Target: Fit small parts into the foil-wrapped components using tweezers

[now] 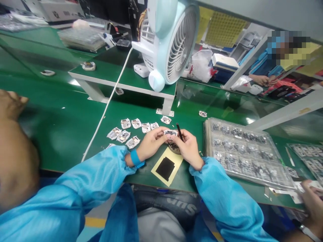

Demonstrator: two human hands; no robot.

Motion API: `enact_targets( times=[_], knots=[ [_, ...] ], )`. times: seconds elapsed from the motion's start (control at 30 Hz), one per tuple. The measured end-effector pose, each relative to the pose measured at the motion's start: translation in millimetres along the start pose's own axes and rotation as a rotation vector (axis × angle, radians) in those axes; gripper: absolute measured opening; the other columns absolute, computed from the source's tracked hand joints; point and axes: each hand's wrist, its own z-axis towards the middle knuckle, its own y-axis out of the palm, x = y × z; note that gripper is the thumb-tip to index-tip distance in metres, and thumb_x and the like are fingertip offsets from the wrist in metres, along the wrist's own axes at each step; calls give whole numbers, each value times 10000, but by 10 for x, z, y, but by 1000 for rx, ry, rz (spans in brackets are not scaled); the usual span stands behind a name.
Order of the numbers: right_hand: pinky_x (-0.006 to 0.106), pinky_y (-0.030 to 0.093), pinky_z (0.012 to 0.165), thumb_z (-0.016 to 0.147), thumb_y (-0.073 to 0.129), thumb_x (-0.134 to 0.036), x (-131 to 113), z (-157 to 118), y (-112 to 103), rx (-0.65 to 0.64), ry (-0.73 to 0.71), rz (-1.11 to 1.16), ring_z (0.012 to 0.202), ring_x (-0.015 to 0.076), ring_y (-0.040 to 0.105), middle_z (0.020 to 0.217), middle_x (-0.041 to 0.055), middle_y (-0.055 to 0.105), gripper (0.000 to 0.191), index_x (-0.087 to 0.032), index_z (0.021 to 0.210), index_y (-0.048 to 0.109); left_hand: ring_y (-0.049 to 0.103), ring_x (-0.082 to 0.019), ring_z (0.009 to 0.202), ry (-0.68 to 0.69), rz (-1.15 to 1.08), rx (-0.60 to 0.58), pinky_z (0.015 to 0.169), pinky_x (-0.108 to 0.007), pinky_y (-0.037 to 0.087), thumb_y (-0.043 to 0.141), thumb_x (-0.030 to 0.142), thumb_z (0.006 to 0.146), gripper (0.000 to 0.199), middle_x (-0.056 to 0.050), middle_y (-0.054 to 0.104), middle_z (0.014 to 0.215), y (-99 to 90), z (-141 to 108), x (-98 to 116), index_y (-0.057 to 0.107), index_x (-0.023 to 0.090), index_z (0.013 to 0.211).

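Observation:
My left hand [153, 140] pinches the left side of a small white watch-like housing [171, 133] with dark parts inside it. On its right side, the thumb of my right hand [188, 146] presses the same housing. A slim black tool [179, 131], perhaps tweezers, stands up from between my right fingers. Under the hands is a round dish [174, 148] holding small dark bits, partly hidden. Nearer to me lies a yellow sheet [156, 168] with a black rectangular patch [165, 168] on it. Several similar housings [123, 136] lie left of my left hand.
A stack of clear trays [248, 153] filled with small parts stands to the right. Ahead, a fan [174, 43] sits on a raised green shelf [101, 74], its white cable [108, 102] crossing the table. Co-workers' arms [15, 154] and hand [313, 201] reach in at both sides.

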Motion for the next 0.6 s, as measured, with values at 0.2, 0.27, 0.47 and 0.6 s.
enact_targets(
  times=[0.2,0.27,0.47,0.6],
  knots=[
    [293,499,710,827,748,-399,71,-27,41,26,-18,-35,724,156,605,784,0,657,236,-187,838,644,695,-176,774,51,15,103,752,-297,581,746,410,873,322,-52,723,892,93,-22,-41,670,148,1046],
    [301,505,735,845,734,-396,113,-25,40,49,-54,-64,746,159,608,802,2,659,224,-190,853,644,690,-178,777,67,58,107,750,-300,570,725,401,889,309,-55,721,892,102,-6,-66,665,150,1058],
    [301,507,735,903,711,-297,83,-23,-22,47,-298,-284,789,161,625,850,12,664,96,-211,879,676,682,-212,977,164,171,76,874,-333,523,646,323,947,190,-75,726,1045,57,12,-39,665,170,1058],
    [345,551,824,877,742,-198,-2,-52,-42,87,-501,-352,934,192,669,1016,50,680,201,-234,1067,689,664,-193,1013,227,298,72,839,-305,489,609,285,980,171,-49,731,1114,26,-54,66,699,204,1101]
  ],
)
